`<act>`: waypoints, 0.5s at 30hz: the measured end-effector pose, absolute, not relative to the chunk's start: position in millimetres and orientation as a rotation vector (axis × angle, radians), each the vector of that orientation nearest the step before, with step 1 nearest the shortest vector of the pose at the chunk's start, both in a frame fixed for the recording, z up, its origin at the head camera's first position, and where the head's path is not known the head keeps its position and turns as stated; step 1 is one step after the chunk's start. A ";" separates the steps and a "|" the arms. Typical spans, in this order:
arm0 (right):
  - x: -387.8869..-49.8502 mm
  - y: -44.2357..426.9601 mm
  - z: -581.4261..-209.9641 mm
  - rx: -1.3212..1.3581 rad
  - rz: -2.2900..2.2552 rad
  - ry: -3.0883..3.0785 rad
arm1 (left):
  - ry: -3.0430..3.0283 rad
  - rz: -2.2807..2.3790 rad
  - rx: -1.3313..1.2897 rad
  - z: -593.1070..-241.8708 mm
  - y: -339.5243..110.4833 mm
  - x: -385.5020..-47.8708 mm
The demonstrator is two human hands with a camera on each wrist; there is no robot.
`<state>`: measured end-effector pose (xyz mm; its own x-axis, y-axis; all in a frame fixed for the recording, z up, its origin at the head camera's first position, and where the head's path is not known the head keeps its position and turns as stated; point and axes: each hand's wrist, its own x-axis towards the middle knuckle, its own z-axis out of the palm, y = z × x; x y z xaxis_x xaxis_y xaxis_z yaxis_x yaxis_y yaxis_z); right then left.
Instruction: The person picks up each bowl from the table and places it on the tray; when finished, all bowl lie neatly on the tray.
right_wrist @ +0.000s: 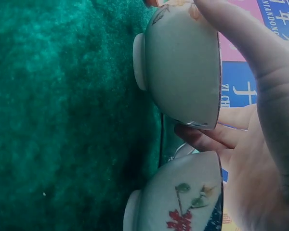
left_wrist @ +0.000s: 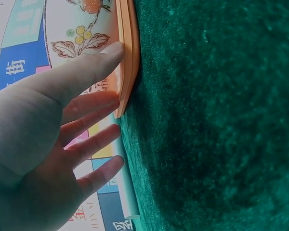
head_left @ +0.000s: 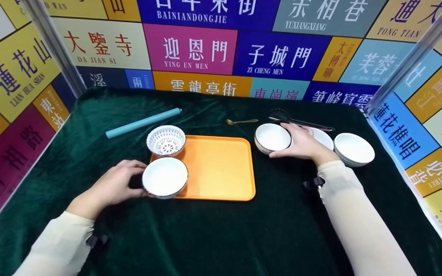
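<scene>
In the head view a white bowl point(head_left: 165, 177) stands on the orange tray's point(head_left: 221, 168) near left corner, with the left hand point(head_left: 109, 186) beside it. The left wrist view shows that hand point(left_wrist: 53, 125) with fingers spread, thumb near the flower-painted bowl point(left_wrist: 79, 29) and the tray's edge point(left_wrist: 129, 53). Right of the tray, the right hand point(head_left: 301, 142) curls round another white bowl point(head_left: 272, 137). In the right wrist view the right hand point(right_wrist: 260, 110) has its thumb and fingers about that bowl point(right_wrist: 183, 67); a bowl with red flowers point(right_wrist: 183, 197) is beside it.
A patterned bowl point(head_left: 166, 140) stands on the tray's far left corner. Behind lies a blue-green stick point(head_left: 143, 123), with a small golden spoon point(head_left: 241, 121) and a dark ladle point(head_left: 301, 121) further right. Two more white bowls, one point(head_left: 322, 138) behind the right hand and one point(head_left: 354, 149), stand at the right.
</scene>
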<state>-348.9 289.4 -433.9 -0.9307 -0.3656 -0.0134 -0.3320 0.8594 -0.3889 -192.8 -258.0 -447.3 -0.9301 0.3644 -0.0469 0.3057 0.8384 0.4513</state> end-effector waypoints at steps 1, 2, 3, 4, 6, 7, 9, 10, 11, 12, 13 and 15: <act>-349.3 288.5 -435.0 -0.548 -0.601 2.951 | 2.887 0.677 0.531 -447.3 -258.4 -192.3; -349.8 287.9 -436.0 -0.545 -0.613 2.956 | 2.890 0.676 0.534 -447.3 -258.6 -192.0; -350.2 287.4 -436.9 -0.542 -0.630 2.961 | 2.891 0.675 0.535 -447.3 -258.6 -191.8; -350.4 287.0 -437.6 -0.540 -0.649 2.967 | 2.892 0.673 0.536 -447.2 -258.3 -191.6; -351.3 286.8 -439.5 -0.539 -0.688 2.977 | 2.897 0.666 0.547 -447.4 -258.7 -191.7; -351.3 287.5 -440.6 -0.540 -0.703 2.984 | 2.899 0.661 0.555 -447.8 -258.6 -192.3; -350.8 288.5 -443.0 -0.544 -0.739 2.993 | 2.901 0.653 0.559 -447.9 -258.3 -192.7; -350.4 288.5 -443.9 -0.548 -0.755 2.998 | 2.900 0.651 0.558 -447.7 -258.4 -192.6; -350.1 288.5 -444.8 -0.552 -0.765 3.002 | 2.901 0.647 0.558 -447.6 -258.5 -192.6; -349.7 288.0 -445.0 -0.553 -0.773 3.009 | 2.902 0.644 0.557 -447.5 -258.6 -192.5; -349.1 287.6 -444.7 -0.554 -0.778 3.016 | 2.903 0.642 0.554 -447.7 -258.7 -192.7; -347.7 286.1 -442.9 -0.551 -0.784 3.035 | 2.905 0.640 0.557 -447.6 -258.1 -193.2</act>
